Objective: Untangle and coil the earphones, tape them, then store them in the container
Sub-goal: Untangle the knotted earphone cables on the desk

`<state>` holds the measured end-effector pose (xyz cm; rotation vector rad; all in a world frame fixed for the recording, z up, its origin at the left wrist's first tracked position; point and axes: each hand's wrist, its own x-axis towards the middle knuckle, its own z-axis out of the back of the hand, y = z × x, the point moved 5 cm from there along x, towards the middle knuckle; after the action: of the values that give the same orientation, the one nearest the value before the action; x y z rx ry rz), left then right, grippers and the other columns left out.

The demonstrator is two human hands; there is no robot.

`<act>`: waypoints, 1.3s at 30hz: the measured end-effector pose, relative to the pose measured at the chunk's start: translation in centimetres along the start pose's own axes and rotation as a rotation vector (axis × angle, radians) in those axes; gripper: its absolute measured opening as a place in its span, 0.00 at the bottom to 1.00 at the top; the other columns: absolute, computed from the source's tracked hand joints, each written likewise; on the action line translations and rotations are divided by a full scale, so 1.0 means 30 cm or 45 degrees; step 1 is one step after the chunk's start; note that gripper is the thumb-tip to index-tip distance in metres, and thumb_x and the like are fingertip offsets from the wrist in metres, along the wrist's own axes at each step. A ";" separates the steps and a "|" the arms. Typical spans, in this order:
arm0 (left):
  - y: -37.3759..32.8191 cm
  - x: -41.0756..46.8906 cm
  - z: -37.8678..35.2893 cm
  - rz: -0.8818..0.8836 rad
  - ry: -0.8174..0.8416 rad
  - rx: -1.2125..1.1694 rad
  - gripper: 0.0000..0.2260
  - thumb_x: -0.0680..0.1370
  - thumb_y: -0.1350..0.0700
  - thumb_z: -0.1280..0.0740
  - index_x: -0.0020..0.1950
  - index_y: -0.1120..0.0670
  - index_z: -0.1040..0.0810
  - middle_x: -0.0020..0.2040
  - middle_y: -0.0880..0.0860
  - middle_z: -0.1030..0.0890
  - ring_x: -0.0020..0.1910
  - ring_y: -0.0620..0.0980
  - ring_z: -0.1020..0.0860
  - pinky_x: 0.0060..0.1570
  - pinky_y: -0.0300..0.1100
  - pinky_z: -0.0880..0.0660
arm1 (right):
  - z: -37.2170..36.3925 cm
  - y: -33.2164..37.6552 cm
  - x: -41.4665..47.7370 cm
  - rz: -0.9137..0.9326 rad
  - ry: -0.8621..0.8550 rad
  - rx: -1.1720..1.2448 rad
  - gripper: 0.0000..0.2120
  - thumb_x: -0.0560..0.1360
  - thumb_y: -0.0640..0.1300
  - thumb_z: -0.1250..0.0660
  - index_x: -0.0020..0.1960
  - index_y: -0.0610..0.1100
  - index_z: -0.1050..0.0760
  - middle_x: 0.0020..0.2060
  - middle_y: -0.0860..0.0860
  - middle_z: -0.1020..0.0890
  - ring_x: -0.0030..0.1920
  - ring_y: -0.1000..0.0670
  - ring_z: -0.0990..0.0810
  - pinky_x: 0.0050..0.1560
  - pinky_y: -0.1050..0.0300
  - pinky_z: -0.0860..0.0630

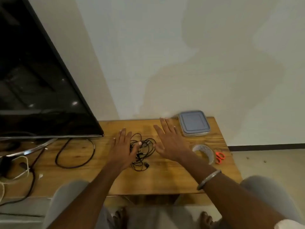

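Both hands out flat over the tabletop [165, 180], fingers straight and spread, nothing held. Left hand [122, 146] sits just left of the earphones [146, 153], thumb reaching over the edge of the tangle, touching or not, can't tell. Right hand [170, 142] is just right of them, a bangle [208, 179] on that wrist. The earphones lie in a loose black knot mid-tabletop. Container [194, 123], lid on, at the far edge by the wall; tape [203, 152] and orange scissors [220, 157] near the right edge. TV [41, 80] and a looped cable [57, 158] off left
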<state>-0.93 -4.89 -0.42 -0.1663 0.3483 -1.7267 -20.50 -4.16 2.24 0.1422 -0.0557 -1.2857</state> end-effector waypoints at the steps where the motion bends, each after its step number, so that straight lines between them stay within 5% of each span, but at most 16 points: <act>1: 0.020 0.010 -0.030 0.040 0.038 -0.018 0.38 0.77 0.30 0.57 0.81 0.52 0.47 0.82 0.54 0.54 0.81 0.53 0.55 0.78 0.55 0.53 | -0.035 0.000 0.018 0.041 0.042 -0.030 0.37 0.80 0.61 0.45 0.82 0.48 0.55 0.81 0.42 0.60 0.81 0.41 0.61 0.78 0.37 0.47; 6: 0.037 0.064 -0.123 0.108 0.118 0.024 0.37 0.78 0.31 0.51 0.80 0.53 0.44 0.81 0.54 0.44 0.79 0.54 0.46 0.76 0.53 0.43 | -0.175 -0.035 0.067 0.148 0.137 -0.070 0.38 0.79 0.62 0.44 0.82 0.50 0.57 0.81 0.44 0.62 0.80 0.42 0.64 0.78 0.36 0.50; 13: 0.023 0.136 -0.150 0.110 0.171 0.165 0.33 0.79 0.35 0.42 0.78 0.52 0.41 0.80 0.54 0.45 0.78 0.54 0.45 0.72 0.54 0.39 | -0.241 -0.025 0.128 0.213 0.319 -0.005 0.37 0.79 0.61 0.41 0.81 0.48 0.51 0.82 0.45 0.55 0.81 0.42 0.57 0.78 0.35 0.50; 19: 0.029 0.153 -0.117 0.132 0.073 0.164 0.22 0.77 0.44 0.34 0.69 0.50 0.28 0.67 0.53 0.30 0.68 0.53 0.33 0.57 0.50 0.26 | -0.251 -0.023 0.125 0.202 0.330 0.053 0.33 0.79 0.60 0.40 0.79 0.49 0.45 0.81 0.46 0.47 0.81 0.42 0.50 0.78 0.36 0.47; 24: 0.038 0.154 -0.073 0.214 -0.085 -0.133 0.09 0.77 0.49 0.31 0.55 0.49 0.17 0.52 0.50 0.20 0.51 0.51 0.22 0.45 0.46 0.23 | -0.223 -0.022 0.120 0.198 0.248 0.101 0.27 0.80 0.57 0.38 0.76 0.51 0.37 0.77 0.48 0.36 0.77 0.45 0.40 0.74 0.43 0.38; 31: 0.069 0.168 -0.061 0.361 -0.161 -0.734 0.03 0.77 0.55 0.29 0.44 0.49 0.17 0.39 0.44 0.18 0.39 0.44 0.20 0.39 0.38 0.26 | -0.205 -0.034 0.127 0.131 0.101 0.085 0.12 0.79 0.42 0.37 0.61 0.49 0.21 0.61 0.50 0.20 0.62 0.45 0.25 0.57 0.48 0.24; 36: 0.081 0.174 -0.053 0.439 -0.223 -1.026 0.06 0.78 0.56 0.30 0.45 0.57 0.16 0.33 0.53 0.19 0.30 0.47 0.22 0.33 0.39 0.27 | -0.195 -0.038 0.118 0.075 0.038 0.106 0.11 0.79 0.44 0.38 0.59 0.47 0.21 0.61 0.49 0.20 0.60 0.45 0.24 0.55 0.48 0.23; 39: 0.078 0.179 -0.049 0.420 -0.235 -1.096 0.08 0.79 0.56 0.31 0.47 0.59 0.16 0.38 0.62 0.18 0.31 0.48 0.21 0.35 0.43 0.23 | -0.185 -0.031 0.115 0.063 0.008 0.155 0.12 0.80 0.47 0.40 0.58 0.47 0.21 0.61 0.50 0.20 0.59 0.45 0.24 0.55 0.50 0.25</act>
<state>-0.21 -10.30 -3.00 -0.8356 0.9112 -1.1341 -19.73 -7.31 -3.52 0.2481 -0.1318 -1.2329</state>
